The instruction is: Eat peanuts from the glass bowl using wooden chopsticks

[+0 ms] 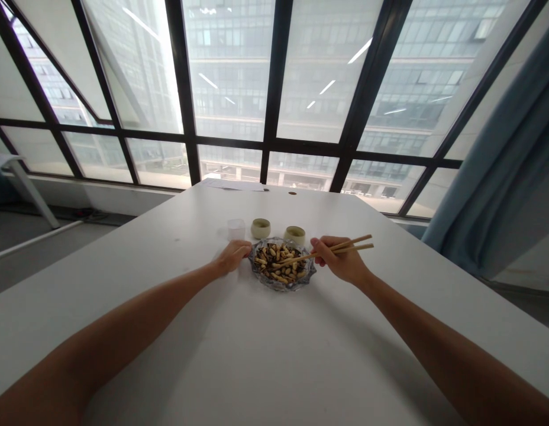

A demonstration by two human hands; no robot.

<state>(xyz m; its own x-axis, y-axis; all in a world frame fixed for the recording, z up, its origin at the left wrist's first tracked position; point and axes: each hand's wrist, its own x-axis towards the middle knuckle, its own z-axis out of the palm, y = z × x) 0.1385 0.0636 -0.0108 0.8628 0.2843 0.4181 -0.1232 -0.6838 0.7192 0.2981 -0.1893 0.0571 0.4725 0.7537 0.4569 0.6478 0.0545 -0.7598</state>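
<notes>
A clear glass dish with a scalloped rim stands on the white table, filled with peanuts in their shells mixed with dark seeds, seemingly sunflower seeds. My left hand is closed at the dish's left rim, its fingertips partly hidden. From the right, my right hand grips a pair of wooden chopsticks. Their tips reach down among the peanuts; whether they pinch one I cannot tell. Just behind the dish are two small pale green cups, a left one and a right one.
A translucent plastic cup stands behind my left hand. Sheets of paper lie at the far end of the white table. Tall windows rise beyond it, and a blue curtain hangs at the right.
</notes>
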